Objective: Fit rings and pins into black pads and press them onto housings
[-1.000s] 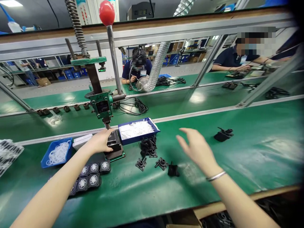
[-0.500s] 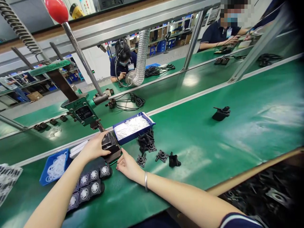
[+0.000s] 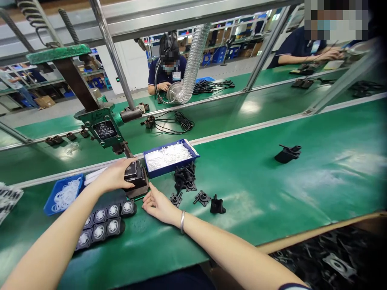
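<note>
My left hand (image 3: 113,175) is wrapped round the left side of a stepped black metal block (image 3: 136,177), its thumb at the front. The block sits on the bench under the ram of a green hand press (image 3: 104,127). At the block's front right corner, my right hand (image 3: 157,203) has its fingers curled together, with the index fingertip by the block's edge. Whatever those fingers may hold is hidden. Left of my right hand stand two rows of black housings with white impellers (image 3: 113,226). Several loose black plastic parts (image 3: 202,197) lie to its right.
A blue tray of small white pieces (image 3: 173,172) stands behind the block. Another blue bin (image 3: 48,206) holds white rings. One black part (image 3: 287,154) lies farther right on the green bench. Below the bench edge is a heap of black parts (image 3: 323,253). Two people work across the bench.
The camera view has shifted, so the press and bench sit differently in the picture. Both hands keep about the same places at the block.
</note>
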`<control>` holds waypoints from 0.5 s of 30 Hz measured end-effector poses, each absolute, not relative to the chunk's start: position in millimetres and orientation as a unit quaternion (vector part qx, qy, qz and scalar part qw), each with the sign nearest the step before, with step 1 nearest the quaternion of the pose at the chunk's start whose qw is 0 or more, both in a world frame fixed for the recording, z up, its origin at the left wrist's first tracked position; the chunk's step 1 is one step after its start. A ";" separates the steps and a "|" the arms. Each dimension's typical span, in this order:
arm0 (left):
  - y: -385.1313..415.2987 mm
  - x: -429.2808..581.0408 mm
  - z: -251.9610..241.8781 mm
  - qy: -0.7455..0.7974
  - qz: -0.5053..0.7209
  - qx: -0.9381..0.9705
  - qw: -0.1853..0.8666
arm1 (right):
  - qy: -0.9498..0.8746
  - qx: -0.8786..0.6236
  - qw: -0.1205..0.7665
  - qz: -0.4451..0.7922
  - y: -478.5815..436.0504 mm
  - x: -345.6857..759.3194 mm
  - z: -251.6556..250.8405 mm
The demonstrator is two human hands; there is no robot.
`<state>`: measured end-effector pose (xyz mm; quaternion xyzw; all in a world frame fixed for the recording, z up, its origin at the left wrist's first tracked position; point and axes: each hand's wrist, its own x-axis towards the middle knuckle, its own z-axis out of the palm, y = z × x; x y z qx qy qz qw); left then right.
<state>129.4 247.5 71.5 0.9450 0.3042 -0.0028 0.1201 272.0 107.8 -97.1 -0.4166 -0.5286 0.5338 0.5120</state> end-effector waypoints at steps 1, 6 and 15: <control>247.9 127.9 71.5 0.305 -0.008 0.945 0.121 | -0.534 -0.411 0.507 0.538 107.5 272.8 -97.2; 248.1 123.7 68.6 0.317 -0.011 0.941 0.119 | -0.544 -0.403 0.495 0.545 106.6 273.5 -99.0; 241.7 127.7 69.2 0.343 -0.009 0.933 0.110 | -0.542 -0.408 0.492 0.545 106.4 273.4 -100.1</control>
